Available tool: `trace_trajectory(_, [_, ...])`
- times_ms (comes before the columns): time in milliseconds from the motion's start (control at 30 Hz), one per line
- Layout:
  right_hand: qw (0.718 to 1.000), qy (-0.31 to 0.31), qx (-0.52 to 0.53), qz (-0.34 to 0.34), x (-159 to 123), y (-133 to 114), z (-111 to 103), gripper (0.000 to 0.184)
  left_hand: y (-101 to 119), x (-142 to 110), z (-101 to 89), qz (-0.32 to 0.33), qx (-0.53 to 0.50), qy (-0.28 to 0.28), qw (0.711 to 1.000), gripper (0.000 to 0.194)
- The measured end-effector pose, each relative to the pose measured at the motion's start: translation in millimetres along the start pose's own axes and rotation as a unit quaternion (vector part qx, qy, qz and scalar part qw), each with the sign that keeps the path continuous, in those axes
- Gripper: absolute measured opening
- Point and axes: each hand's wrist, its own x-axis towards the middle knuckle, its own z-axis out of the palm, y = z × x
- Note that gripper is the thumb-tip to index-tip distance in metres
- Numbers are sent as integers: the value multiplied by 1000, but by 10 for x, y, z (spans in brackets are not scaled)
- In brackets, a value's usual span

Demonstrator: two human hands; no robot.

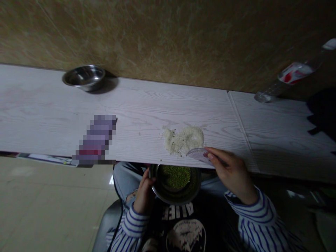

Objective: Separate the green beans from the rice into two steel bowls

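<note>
My left hand (pixel 145 190) grips the left rim of a steel bowl (pixel 174 201), held over my lap just under the table's front edge. Green beans (pixel 175 176), small like mung beans, lie inside it. My right hand (pixel 232 171) pinches a clear half-round plastic piece that looks like a protractor (pixel 197 153). Its curved edge lies at the near side of a patch of white rice (pixel 187 139) on the tabletop. Several dark or green beans are scattered among the rice, mostly toward its left and near side.
On the white wood-grain table (pixel 147 112), an empty-looking steel bowl (pixel 85 77) stands at the back left. A blurred-out purple flat object (pixel 98 136) lies left of the rice. A plastic bottle (pixel 294 73) and a dark item (pixel 324 112) are at the right, before a marbled wall (pixel 157 38).
</note>
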Motion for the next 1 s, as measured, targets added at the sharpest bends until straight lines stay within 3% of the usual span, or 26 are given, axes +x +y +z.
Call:
trace_trajectory(500, [999,-17,28,-27,-59,-99,57,24,-50,-1,-43,-4,5,0,1000,43])
trace_trajectory(1000, [998,-16,42,38,29,-62,107,28,8,-18,-19,-8,1,-6,1000,46])
